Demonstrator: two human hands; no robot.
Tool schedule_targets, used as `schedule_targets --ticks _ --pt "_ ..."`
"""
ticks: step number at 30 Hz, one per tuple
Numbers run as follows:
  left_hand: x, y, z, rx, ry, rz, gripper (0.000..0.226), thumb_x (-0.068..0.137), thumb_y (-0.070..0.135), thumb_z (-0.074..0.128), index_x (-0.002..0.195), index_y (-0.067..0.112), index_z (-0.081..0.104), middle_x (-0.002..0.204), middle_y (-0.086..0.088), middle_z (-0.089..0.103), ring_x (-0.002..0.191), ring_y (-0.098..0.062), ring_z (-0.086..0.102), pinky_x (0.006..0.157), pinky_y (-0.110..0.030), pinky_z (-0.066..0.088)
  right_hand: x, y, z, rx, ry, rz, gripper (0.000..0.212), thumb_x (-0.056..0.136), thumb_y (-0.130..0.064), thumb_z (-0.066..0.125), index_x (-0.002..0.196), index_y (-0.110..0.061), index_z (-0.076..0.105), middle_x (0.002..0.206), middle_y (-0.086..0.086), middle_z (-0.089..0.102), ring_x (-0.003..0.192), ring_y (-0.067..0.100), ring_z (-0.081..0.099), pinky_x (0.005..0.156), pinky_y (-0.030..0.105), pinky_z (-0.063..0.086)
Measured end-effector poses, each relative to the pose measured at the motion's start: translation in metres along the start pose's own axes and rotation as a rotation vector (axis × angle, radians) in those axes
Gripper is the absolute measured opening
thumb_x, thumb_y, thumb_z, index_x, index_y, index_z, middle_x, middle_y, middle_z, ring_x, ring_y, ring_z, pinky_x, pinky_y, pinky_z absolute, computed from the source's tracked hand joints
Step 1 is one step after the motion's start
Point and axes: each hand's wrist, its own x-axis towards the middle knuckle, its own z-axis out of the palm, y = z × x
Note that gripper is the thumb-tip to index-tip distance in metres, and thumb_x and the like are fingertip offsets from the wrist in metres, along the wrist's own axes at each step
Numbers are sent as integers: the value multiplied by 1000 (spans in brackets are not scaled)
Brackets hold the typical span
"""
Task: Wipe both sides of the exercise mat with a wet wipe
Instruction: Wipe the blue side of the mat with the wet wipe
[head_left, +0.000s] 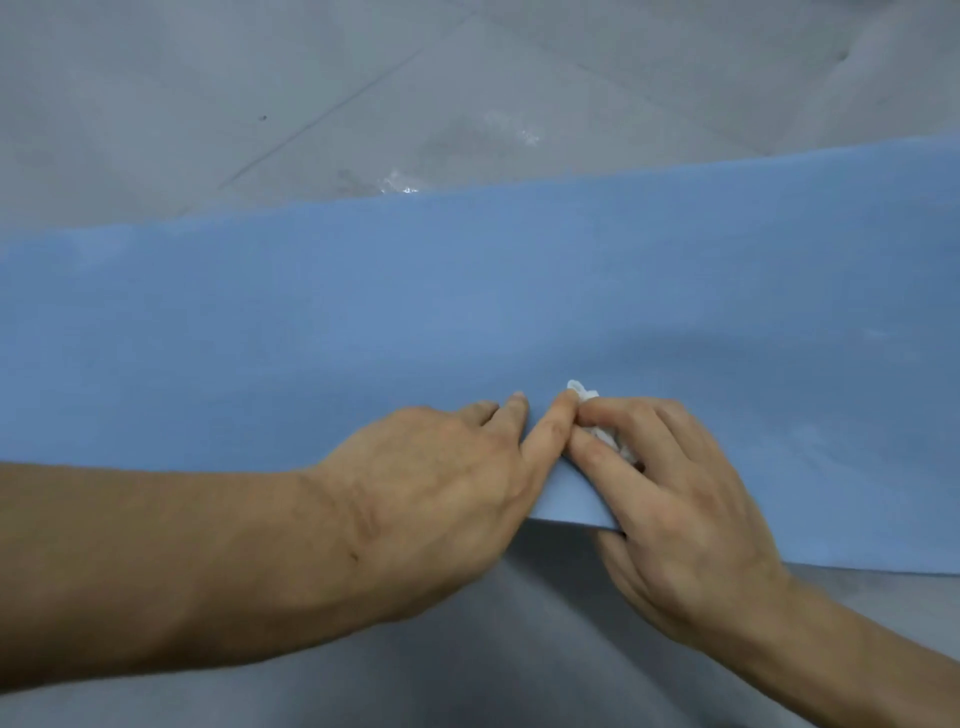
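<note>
exercise mat: the blue exercise mat (467, 301) lies flat on the floor (260, 104) and runs from the left of the scene out past the right, so one whole face is up and open to wiping.

wet wipe: the wet wipe (584, 392) sits on the mat near its near edge, bunched into a small white wad. a tuft of it shows at the fingertips and more shows between the fingers.

right grip: the right grip (670, 483) is curled round the wipe and holds it against the mat. bunching it this way likely gives the fingers something firm to press with. the thumb seems to sit at or under the near edge, though i cannot tell for sure.

left grip: the left grip (441, 478) holds nothing. its fingers (511, 415) lie fairly straight on the mat just left of the wipe, the index touching the right grip. it is probably there to pin the light foam so it does not slide or ripple under the rubbing.

near edge: between the two grips the near edge (571, 519) looks a little raised, with shadow below it.

far floor: a shiny wet-looking patch (400, 183) lies on the tiles just past the mat's far edge.

step in hand: wiping the upper face near its near edge, by my reading. the underside cannot be seen.

watch for: thin foam may buckle if pushed toward the free edge.
</note>
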Motion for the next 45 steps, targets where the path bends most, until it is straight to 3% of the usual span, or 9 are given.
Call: schedule_targets --ticks 3,8,12,16,18,22,27,36,45 --pt "-5 -14 -18 42 41 -21 93 99 20 39 146 27 -41 157 1 30 136 -23 48 98 -45 52 21 1 -15 -31 -31 9 47 81 -23 58 125 -7 68 129 7 59 109 28 54 87 38 48" --pt "-8 -23 -40 119 -17 -61 89 100 18 40 154 22 -30 157 2 31 136 -25 48 103 -44 48 45 3 -36 -184 -161 143 58 67 -39 68 121 -18 69 132 0 64 111 24 66 76 37 60" --pt "-12 -23 -56 107 86 -134 87 98 18 45 159 24 -17 153 5 35 134 -23 49 101 -42 49 56 -3 -40 -174 -50 167 55 71 -20 40 115 -15 74 118 -1 73 103 22 72 73 32 60" --pt "-36 -32 -54 81 279 -123 106 53 17 77 153 19 39 119 4 70 94 -16 74 57 -31 60 61 -5 -43 -43 65 245 65 70 -18 33 123 -20 72 125 -9 70 114 15 65 86 28 57" --pt "-48 -43 -48 93 321 -154 119 39 13 84 152 24 46 119 3 73 88 -15 76 51 -26 57 62 -9 -47 -23 108 237 67 69 -18 34 124 -20 72 127 -10 69 116 13 63 89 28 56" --pt "-67 -52 -53 148 393 -81 100 52 3 54 150 23 47 116 4 72 84 -18 75 46 -29 56 67 -24 -52 18 185 206 63 70 -17 39 123 -18 73 128 -8 70 118 15 65 89 31 58" --pt "-91 -68 -63 233 498 -75 67 74 11 43 140 14 58 125 -2 71 99 -20 75 51 -34 60 78 -48 -48 97 315 184 67 67 -12 37 123 -15 74 131 -7 69 122 14 61 93 27 48" --pt "-123 -85 -23 297 727 -249 60 87 0 34 134 14 70 140 -8 65 120 -31 67 75 -43 62 99 -77 -3 250 316 121 66 70 -8 39 127 -11 71 138 -3 65 127 14 58 99 26 48" --pt "-153 -115 57 274 606 -360 64 81 3 34 132 15 71 138 -10 66 115 -31 70 74 -42 61 103 -114 74 302 135 31 56 78 -6 40 124 -9 71 132 -1 67 118 20 65 85 34 59"
